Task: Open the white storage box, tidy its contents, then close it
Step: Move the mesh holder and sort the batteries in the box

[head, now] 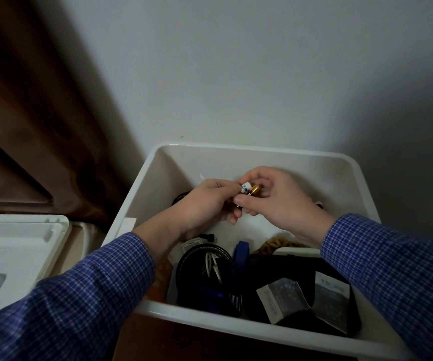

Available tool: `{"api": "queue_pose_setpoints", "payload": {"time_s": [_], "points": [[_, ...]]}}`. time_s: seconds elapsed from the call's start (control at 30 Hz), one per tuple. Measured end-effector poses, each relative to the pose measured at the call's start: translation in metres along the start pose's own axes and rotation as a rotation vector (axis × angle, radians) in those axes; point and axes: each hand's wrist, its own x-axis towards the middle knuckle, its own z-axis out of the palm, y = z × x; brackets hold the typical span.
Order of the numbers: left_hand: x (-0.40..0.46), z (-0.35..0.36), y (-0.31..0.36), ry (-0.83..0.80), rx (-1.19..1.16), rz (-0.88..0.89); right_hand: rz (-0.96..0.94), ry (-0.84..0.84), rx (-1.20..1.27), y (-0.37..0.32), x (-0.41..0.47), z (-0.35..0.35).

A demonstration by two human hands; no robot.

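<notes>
Head cam view: both hands are up over the open white storage box (259,155), meeting above its far half. The left hand (207,201) has its fingers (225,190) curled round a couple of small batteries (249,190) — one with a white printed wrap, one gold — and the right hand (275,196) pinches the same little bundle from the other side, thumb below and fingertips on top. So the batteries sit right between the two sets of fingers, held in the air above the box, touching nothing else that I can see.

The box itself is a plain white plastic tub with rounded corners and a thick rim, pushed up against a pale wall. Its lid (14,246) is off and lies flat to the left, well apart from the hands.

Inside, nearer the camera, it's pretty cluttered — a round black case (205,277) with white cables (212,267) coiled in it, a blue strap (241,254), something tan and knotted (275,244), and two grey foil pouches (283,295) lying on a black item (275,267). The blue checked sleeves (85,295) cover parts of the near corners of the box, and the hands hide whatever is under them at the back. A brown curtain (27,113) hangs on the left.
</notes>
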Motion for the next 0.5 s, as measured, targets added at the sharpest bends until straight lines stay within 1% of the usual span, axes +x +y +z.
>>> {"api": "queue_pose_setpoints", "payload": {"time_s": [0.1,0.2,0.27,0.4,0.5], "points": [[0.002,0.002,0.0,-0.002,-0.109,-0.065,-0.067,0.043,-0.085,-0.003,-0.002,0.001],[0.001,0.006,0.001,-0.052,-0.245,-0.199,-0.105,0.067,-0.212,-0.006,-0.005,0.001],[0.0,0.011,0.0,-0.095,-0.233,-0.258,-0.08,0.029,-0.226,-0.007,-0.007,0.003],[0.003,0.016,-0.006,-0.049,-0.151,-0.305,-0.029,-0.04,-0.287,-0.01,-0.008,0.006],[0.006,0.014,-0.005,-0.078,-0.104,-0.348,0.04,-0.048,-0.342,-0.014,-0.009,0.003]]}}
